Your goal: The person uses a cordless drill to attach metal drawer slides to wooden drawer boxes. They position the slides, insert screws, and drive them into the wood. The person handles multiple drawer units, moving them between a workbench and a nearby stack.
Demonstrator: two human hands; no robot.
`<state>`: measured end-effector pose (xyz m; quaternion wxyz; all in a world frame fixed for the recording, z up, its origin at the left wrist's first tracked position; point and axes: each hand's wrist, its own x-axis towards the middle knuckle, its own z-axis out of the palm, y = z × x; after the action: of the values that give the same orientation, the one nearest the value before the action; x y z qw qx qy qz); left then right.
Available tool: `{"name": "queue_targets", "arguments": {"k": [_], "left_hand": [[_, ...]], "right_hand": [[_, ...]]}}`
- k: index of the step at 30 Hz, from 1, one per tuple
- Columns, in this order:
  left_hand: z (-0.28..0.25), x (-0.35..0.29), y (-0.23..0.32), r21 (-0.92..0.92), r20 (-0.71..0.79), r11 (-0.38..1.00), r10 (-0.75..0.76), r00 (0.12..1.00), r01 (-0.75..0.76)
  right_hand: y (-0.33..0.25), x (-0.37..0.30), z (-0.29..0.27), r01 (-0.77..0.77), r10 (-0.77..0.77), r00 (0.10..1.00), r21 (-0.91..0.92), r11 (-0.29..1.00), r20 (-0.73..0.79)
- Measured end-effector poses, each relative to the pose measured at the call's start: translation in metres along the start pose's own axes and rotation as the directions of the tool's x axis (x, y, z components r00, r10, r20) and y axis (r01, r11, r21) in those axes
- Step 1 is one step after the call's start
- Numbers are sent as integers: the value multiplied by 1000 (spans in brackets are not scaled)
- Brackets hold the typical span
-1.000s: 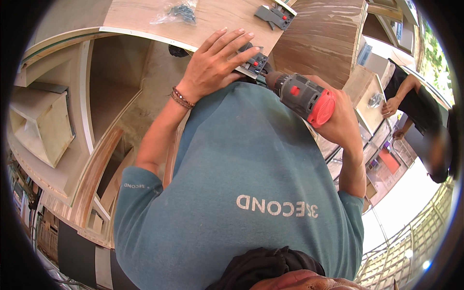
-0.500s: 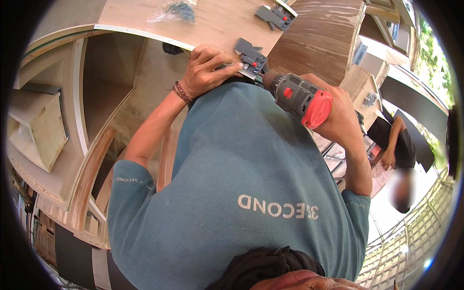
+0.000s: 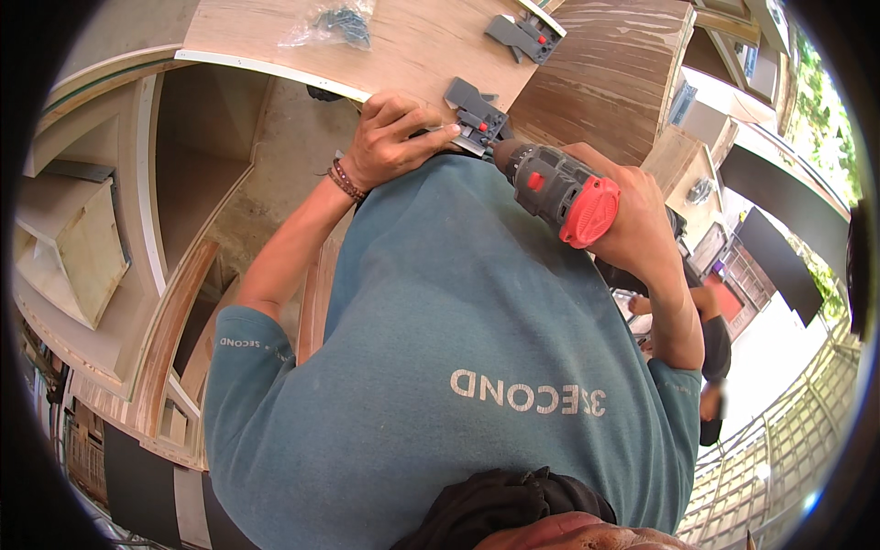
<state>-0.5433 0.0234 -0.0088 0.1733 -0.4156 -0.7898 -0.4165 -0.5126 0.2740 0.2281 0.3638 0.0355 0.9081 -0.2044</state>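
A light plywood panel (image 3: pixel 417 60) lies in front of me at the top. On its near right corner sits a grey plastic drawer-runner clip (image 3: pixel 474 115) with a red button. My left hand (image 3: pixel 392 139) has its fingers curled at the panel's edge, the index fingertip pressing against the clip's side; the thumb is hidden. The grip of a dark grey cordless drill (image 3: pixel 553 186) with a red rear cap is wrapped by my right hand (image 3: pixel 642 209). The drill's nose points left at the clip's near end. Its tip is hard to make out.
A clear plastic bag of screws (image 3: pixel 341 26) and a second grey clip (image 3: pixel 521 38) rest on the panel. A brown wooden board (image 3: pixel 600 69) stands to its right. Open cabinet frames (image 3: pixel 206 119) fill the left side. A co-worker (image 3: pixel 713 344) is partly hidden behind my right arm.
The drill and my right hand have shifted slightly left and down, closer to the clip. My left hand stays at the panel's edge. The co-worker has moved toward my right arm.
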Motion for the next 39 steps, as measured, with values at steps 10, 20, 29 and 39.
{"name": "queue_targets", "arguments": {"k": [10, 20, 29, 39], "left_hand": [[1, -2, -1, 0, 4, 1000, 4, 1000, -4], [3, -6, 1, 19, 18, 1000, 17, 1000, -18], [-14, 15, 6, -16, 42, 1000, -7, 999, 8], [-107, 140, -74, 84, -37, 829, -552, 833, 553]], "right_hand": [[-6, 3, 4, -21, 21, 1000, -31, 999, -20], [-4, 0, 10, 27, -36, 995, -106, 994, -91], [1, 2, -1, 102, -106, 993, -73, 992, -51], [15, -30, -2, 282, -197, 917, 214, 935, -346]]}}
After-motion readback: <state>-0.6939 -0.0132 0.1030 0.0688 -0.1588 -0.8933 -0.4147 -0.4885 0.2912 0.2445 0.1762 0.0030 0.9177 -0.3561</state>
